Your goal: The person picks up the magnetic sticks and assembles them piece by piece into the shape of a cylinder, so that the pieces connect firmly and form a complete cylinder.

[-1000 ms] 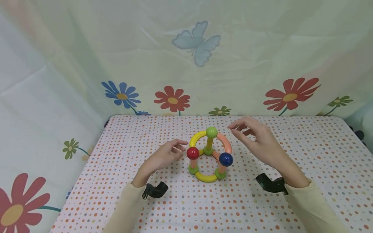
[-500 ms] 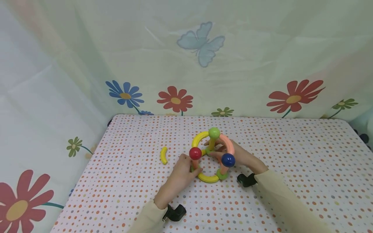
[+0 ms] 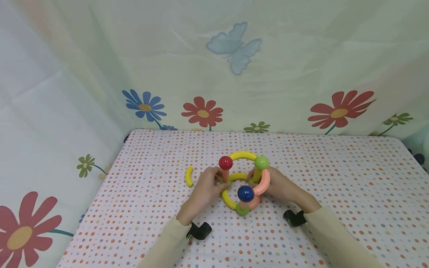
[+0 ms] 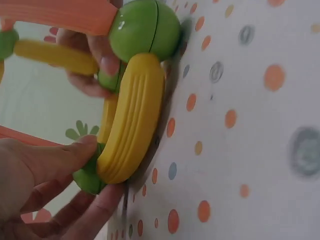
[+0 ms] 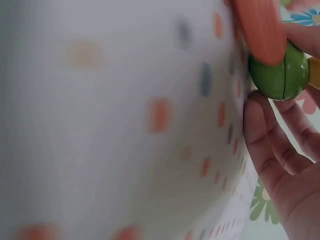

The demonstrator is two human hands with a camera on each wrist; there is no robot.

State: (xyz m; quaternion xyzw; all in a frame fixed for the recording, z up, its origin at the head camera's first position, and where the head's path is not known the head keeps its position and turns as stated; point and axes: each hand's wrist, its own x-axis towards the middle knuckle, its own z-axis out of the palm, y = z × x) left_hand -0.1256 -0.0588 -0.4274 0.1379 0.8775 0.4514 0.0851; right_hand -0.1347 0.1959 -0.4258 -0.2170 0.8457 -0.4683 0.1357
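Observation:
A frame of magnetic balls and sticks stands on the spotted table, with a red ball [image 3: 225, 163], a light green ball [image 3: 261, 162] and a blue ball [image 3: 245, 194] on top. Yellow curved sticks [image 3: 242, 155] and salmon curved sticks [image 3: 264, 182] link them above and below. My left hand [image 3: 205, 189] pinches a lower green ball [image 4: 89, 176] beneath the red one, thumb against fingers in the left wrist view. On the other side, my right hand [image 3: 283, 187] holds the lower green ball [image 5: 281, 75] under the light green one, fingertips low against the tabletop.
A loose yellow curved stick [image 3: 189, 176] lies left of my left hand. The polka-dot tabletop [image 3: 161, 156] ends at the back against a flowered curtain [image 3: 278, 74]. Black wrist cameras [image 3: 200, 230] hang at both wrists.
Both hands have come in from the sides and taken hold of the lower balls. The frame has turned clockwise: red went back, light green right, blue forward and left. The loose stick came into view.

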